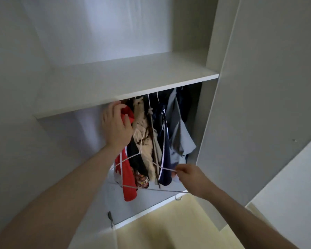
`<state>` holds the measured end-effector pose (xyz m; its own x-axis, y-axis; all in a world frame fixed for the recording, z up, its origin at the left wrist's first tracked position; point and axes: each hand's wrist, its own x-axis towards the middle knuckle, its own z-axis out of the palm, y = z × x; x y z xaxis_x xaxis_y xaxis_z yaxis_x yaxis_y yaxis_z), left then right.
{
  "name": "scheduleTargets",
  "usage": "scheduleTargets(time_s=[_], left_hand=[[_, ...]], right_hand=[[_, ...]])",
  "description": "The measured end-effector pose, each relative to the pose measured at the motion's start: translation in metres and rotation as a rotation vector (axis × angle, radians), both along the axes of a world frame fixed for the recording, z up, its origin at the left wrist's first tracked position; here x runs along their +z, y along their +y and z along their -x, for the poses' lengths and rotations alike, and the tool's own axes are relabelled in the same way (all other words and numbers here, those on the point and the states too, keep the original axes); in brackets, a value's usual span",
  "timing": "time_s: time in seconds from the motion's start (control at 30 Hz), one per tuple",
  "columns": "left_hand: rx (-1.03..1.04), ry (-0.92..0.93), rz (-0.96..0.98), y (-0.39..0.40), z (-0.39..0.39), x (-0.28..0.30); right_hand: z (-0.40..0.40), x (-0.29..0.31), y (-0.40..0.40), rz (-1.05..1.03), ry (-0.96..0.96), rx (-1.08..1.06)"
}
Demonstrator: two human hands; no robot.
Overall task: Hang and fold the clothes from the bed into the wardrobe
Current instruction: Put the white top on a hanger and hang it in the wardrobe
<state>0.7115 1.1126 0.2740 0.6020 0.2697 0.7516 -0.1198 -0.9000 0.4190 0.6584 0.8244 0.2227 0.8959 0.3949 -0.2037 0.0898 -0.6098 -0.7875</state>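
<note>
two bare forearms reach up from the bottom of the view into an open white wardrobe (258,87). nearest, the right hand (190,177) pinches one end of a thin white wire hanger (133,157), fingers narrow and curled round the wire. the hanger carries no garment and lies tilted, its long axis running roughly left to right across the front of the hanging clothes; which way its hook points cannot be told. further in, the left hand (115,126) grips the top of a red garment (127,184) just under the shelf (124,83), fingers curled into the cloth. behind hang beige, navy and grey clothes. this looks like the hanging step; next, probably freeing the hanger without snagging its neighbours.
</note>
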Motion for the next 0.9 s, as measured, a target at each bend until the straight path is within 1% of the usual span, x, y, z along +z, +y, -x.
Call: scheduleTargets(time_s=[0.1, 0.2, 0.27, 0.3, 0.33, 0.4, 0.43, 0.47, 0.53, 0.6, 0.7, 0.8, 0.83, 0.9], left_hand=[[-0.185, -0.004, 0.151, -0.056, 0.023, -0.03], [-0.309, 0.1, 0.301, -0.095, 0.05, -0.064], [-0.334, 0.19, 0.371, -0.116, 0.067, -0.086], [-0.342, 0.263, 0.409, -0.128, 0.076, -0.097], [-0.363, 0.374, 0.45, -0.141, 0.084, -0.108], [-0.472, 0.682, 0.483, -0.17, 0.103, -0.13], [-0.539, 0.825, 0.441, -0.185, 0.114, -0.14], [-0.609, 0.926, 0.357, -0.2, 0.127, -0.149], [-0.738, 1.026, 0.169, -0.227, 0.153, -0.162], [-0.826, 1.056, 0.089, -0.256, 0.178, -0.169], [-0.87, 1.012, 0.044, -0.307, 0.206, -0.169], [-0.929, 0.994, -0.068, -0.377, 0.245, -0.167], [-0.963, 1.005, -0.095, -0.402, 0.262, -0.167], [-1.017, 1.072, -0.084, -0.453, 0.301, -0.171]], right_hand=[[0.046, -0.005, -0.054, 0.034, -0.058, -0.122], [0.1, -0.013, -0.107, 0.061, -0.045, -0.268], [0.139, -0.017, -0.141, 0.087, -0.028, -0.386], [0.159, -0.019, -0.159, 0.088, -0.021, -0.457], [0.178, -0.02, -0.176, 0.078, -0.016, -0.531], [0.217, -0.022, -0.211, 0.069, -0.008, -0.673], [0.237, -0.022, -0.227, 0.069, -0.005, -0.727], [0.258, -0.022, -0.242, 0.061, -0.005, -0.776], [0.301, -0.025, -0.271, 0.029, -0.009, -0.864], [0.348, -0.03, -0.298, 0.0, -0.024, -0.944], [0.42, -0.039, -0.336, -0.029, -0.016, -1.049], [0.505, -0.048, -0.383, -0.056, 0.002, -1.159], [0.535, -0.05, -0.399, -0.073, 0.003, -1.193], [0.594, -0.051, -0.43, -0.113, -0.008, -1.263]])
